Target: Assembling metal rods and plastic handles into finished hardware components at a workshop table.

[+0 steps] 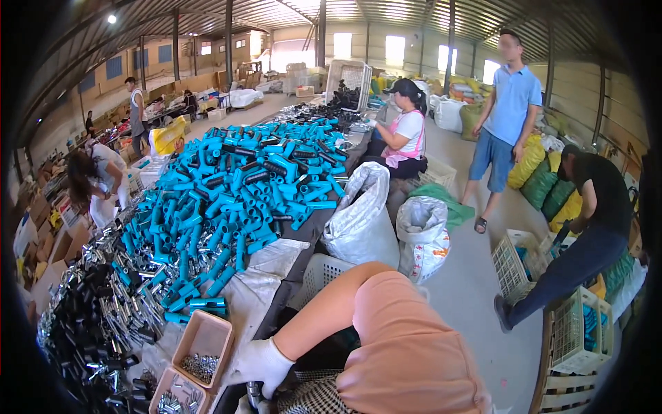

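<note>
My right hand (pixel 265 364), in a white glove, reaches to the table's near edge with its fingers closed around a dark cylindrical part (pixel 254 392). Only a sliver of my left hand (pixel 244 406), also gloved, shows at the lower edge below it; its fingers are hidden. Beside my right hand stands a tan plastic bin (pixel 225 338) with small metal pieces inside. A second tan bin (pixel 201 399) nearer to me holds small metal pins. Beyond them lies a large heap of teal tool housings (pixel 234 186), some with black grips.
Metal parts (pixel 121 300) and black parts (pixel 69 331) are piled on the left. White sacks (pixel 362 221) and a white crate (pixel 321 276) stand along the table's right side. A co-worker (pixel 403 131) sits farther along; another person (pixel 507 117) stands, and one (pixel 586 221) bends over crates.
</note>
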The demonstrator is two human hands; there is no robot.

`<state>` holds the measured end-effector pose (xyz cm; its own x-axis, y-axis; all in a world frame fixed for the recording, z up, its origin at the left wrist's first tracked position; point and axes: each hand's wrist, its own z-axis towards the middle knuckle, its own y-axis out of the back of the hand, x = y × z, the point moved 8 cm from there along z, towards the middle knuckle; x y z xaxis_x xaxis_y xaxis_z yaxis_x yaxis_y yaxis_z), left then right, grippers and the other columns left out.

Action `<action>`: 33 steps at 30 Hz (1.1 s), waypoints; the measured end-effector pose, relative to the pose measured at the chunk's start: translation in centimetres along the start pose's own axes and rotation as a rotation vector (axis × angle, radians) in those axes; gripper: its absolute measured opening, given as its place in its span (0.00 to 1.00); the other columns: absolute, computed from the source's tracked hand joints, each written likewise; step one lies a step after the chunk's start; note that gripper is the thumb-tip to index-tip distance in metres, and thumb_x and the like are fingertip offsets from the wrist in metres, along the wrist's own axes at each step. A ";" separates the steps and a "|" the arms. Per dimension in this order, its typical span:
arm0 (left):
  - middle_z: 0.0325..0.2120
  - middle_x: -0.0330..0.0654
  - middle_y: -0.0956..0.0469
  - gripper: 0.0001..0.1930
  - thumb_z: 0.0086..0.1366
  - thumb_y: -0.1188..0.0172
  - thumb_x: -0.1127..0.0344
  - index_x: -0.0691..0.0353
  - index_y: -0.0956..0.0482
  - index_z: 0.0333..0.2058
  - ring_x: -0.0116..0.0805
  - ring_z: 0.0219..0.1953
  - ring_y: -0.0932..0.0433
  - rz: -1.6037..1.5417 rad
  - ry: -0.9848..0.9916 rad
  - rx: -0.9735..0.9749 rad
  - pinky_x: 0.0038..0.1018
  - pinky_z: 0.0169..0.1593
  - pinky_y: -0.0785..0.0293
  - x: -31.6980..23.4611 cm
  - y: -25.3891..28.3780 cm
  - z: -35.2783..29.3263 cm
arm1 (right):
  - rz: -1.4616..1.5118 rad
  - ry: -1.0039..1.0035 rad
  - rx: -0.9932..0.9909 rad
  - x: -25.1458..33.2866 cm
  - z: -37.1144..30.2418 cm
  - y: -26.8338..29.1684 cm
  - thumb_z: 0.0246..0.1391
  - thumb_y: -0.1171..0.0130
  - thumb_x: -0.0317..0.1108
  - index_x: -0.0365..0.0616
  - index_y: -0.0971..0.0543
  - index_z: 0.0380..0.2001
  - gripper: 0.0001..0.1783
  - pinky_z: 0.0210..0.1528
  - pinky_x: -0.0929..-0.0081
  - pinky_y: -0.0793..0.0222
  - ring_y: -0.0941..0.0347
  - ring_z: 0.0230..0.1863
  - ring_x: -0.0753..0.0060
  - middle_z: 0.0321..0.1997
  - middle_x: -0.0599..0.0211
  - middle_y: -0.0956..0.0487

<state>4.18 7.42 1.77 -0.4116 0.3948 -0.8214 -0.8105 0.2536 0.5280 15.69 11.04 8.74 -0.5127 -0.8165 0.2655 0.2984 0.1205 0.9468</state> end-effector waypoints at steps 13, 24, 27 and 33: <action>0.20 0.53 0.25 0.12 0.61 0.42 0.64 0.67 0.23 0.37 0.46 0.18 0.28 -0.004 -0.111 -0.001 0.37 0.26 0.31 -0.6 -1.2 0.8 | -0.007 0.078 0.252 -1.4 -0.7 -4.2 0.39 0.36 0.43 0.44 0.22 0.33 0.18 0.36 0.56 0.28 0.23 0.32 0.49 0.28 0.57 0.20; 0.27 0.56 0.21 0.15 0.61 0.40 0.61 0.66 0.22 0.40 0.55 0.29 0.21 -0.020 -0.038 0.124 0.40 0.33 0.27 -0.8 -2.9 1.5 | -0.059 -0.028 0.232 -1.4 -3.0 -3.3 0.40 0.38 0.51 0.41 0.23 0.32 0.24 0.32 0.56 0.27 0.23 0.29 0.50 0.26 0.54 0.20; 0.25 0.56 0.22 0.14 0.61 0.40 0.61 0.66 0.22 0.39 0.54 0.26 0.22 -0.025 -0.067 0.156 0.40 0.31 0.27 -0.5 -3.2 1.6 | 0.228 -0.201 0.279 -3.8 -2.9 -5.2 0.47 0.44 0.51 0.40 0.20 0.21 0.22 0.28 0.58 0.28 0.24 0.24 0.52 0.20 0.54 0.21; 0.31 0.59 0.21 0.20 0.59 0.37 0.61 0.75 0.24 0.42 0.54 0.33 0.20 0.051 -0.159 0.217 0.36 0.36 0.25 -0.5 -4.1 0.8 | 0.239 -0.369 0.511 -4.0 -3.0 -5.9 0.50 0.46 0.56 0.41 0.19 0.22 0.26 0.26 0.61 0.27 0.23 0.22 0.61 0.20 0.61 0.20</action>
<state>8.07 6.92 0.22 -0.3647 0.5414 -0.7575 -0.6753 0.4064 0.6155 18.45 11.89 1.57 -0.7483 -0.4989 0.4372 0.0656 0.6001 0.7972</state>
